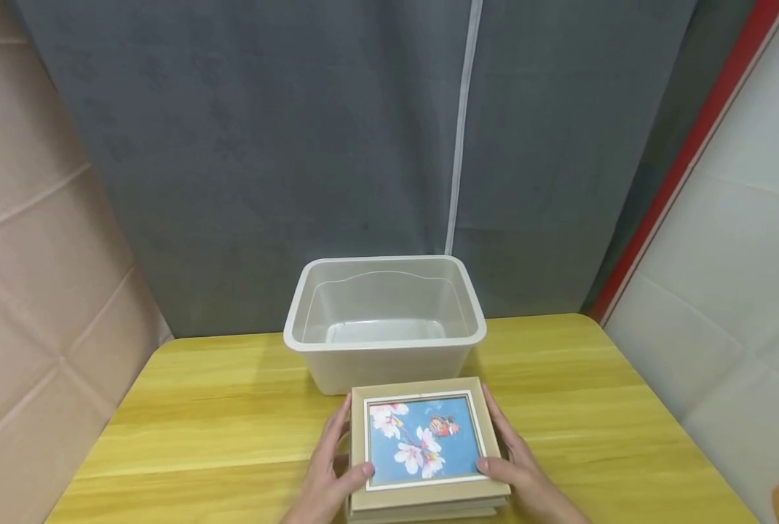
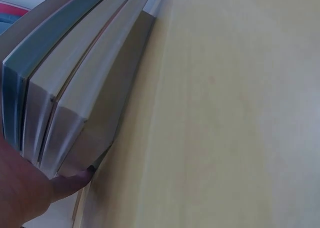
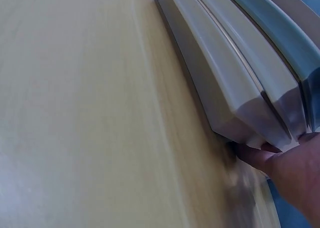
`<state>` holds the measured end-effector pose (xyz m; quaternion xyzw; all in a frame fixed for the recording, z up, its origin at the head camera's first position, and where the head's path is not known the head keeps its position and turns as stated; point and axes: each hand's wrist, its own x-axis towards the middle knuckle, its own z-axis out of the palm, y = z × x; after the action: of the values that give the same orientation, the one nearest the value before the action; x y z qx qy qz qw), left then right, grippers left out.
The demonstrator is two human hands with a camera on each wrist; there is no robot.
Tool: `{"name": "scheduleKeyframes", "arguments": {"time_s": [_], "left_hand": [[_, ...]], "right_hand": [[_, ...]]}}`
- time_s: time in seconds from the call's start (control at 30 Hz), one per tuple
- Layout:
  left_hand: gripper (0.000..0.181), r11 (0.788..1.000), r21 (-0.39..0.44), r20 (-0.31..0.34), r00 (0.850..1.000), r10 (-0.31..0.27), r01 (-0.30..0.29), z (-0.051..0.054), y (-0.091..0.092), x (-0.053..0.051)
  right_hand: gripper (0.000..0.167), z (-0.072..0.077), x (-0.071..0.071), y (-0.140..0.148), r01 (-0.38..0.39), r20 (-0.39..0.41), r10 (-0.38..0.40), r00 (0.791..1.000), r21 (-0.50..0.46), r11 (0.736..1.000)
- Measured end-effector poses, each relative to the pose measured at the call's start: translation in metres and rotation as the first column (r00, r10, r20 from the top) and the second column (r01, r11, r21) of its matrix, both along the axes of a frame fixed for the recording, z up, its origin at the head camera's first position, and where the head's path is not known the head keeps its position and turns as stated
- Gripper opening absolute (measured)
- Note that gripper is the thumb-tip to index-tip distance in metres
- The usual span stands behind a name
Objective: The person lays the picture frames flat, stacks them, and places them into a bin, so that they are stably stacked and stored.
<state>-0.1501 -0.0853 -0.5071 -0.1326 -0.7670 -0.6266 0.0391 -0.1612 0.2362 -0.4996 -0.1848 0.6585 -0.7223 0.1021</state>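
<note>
A stack of several picture frames lies near the front of the table, between my two hands. The top picture frame (image 1: pixel 422 498) has a light wooden border and a blue picture with white-pink blossoms and a butterfly. My left hand (image 1: pixel 329 471) grips the stack's left side, its thumb over the top frame's edge. From the opposite side my right hand (image 1: pixel 522 474) holds it, thumb likewise on top. Both wrist views show the stacked edges, with a blue frame (image 2: pixel 47 41) above cream ones (image 3: pixel 220 48). Whether the stack touches the table, I cannot tell.
Just behind the stack stands a light grey plastic bin (image 1: pixel 386 356) with nothing visible inside. The yellow wood-grain table (image 1: pixel 186 429) ends at a dark grey curtain (image 1: pixel 265 182). Pale padded walls flank both sides, and a red strip (image 1: pixel 691 160) edges the right one.
</note>
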Motion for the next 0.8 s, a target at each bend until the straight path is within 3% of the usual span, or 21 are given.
{"name": "scheduleKeyframes", "arguments": {"time_s": [0.1, 0.2, 0.33, 0.4, 0.63, 0.8], "left_hand": [[0.098, 1.0, -0.019, 0.018, 1.0, -0.022, 0.023, 0.001, -0.003, -0.001], [0.101, 0.995, -0.004, 0.028, 0.994, -0.103, 0.103, 0.002, -0.01, -0.004], [0.104, 0.971, 0.02, 0.026, 0.971, -0.238, 0.238, 0.005, -0.022, -0.009], [0.104, 0.962, 0.03, 0.021, 0.962, -0.271, 0.271, 0.005, -0.025, -0.011], [0.106, 0.98, -0.025, 0.015, 0.98, -0.199, 0.199, 0.006, -0.022, -0.011], [0.105, 0.989, 0.001, 0.02, 0.988, -0.15, 0.15, 0.01, -0.016, -0.011]], "right_hand": [[0.096, -0.001, -0.001, 0.002, -0.028, -0.021, 0.028, 0.999, -0.016, 0.999], [0.096, -0.003, -0.001, 0.005, -0.061, -0.034, 0.06, 0.998, -0.03, 0.998], [0.095, -0.003, -0.003, 0.006, -0.072, -0.028, 0.071, 0.997, -0.027, 0.997], [0.094, -0.002, -0.003, 0.006, -0.062, -0.027, 0.062, 0.998, -0.02, 0.998], [0.094, 0.001, -0.005, 0.005, -0.063, -0.032, 0.062, 0.998, -0.027, 0.998], [0.094, 0.002, -0.007, 0.003, -0.069, -0.021, 0.068, 0.997, -0.039, 0.997]]}}
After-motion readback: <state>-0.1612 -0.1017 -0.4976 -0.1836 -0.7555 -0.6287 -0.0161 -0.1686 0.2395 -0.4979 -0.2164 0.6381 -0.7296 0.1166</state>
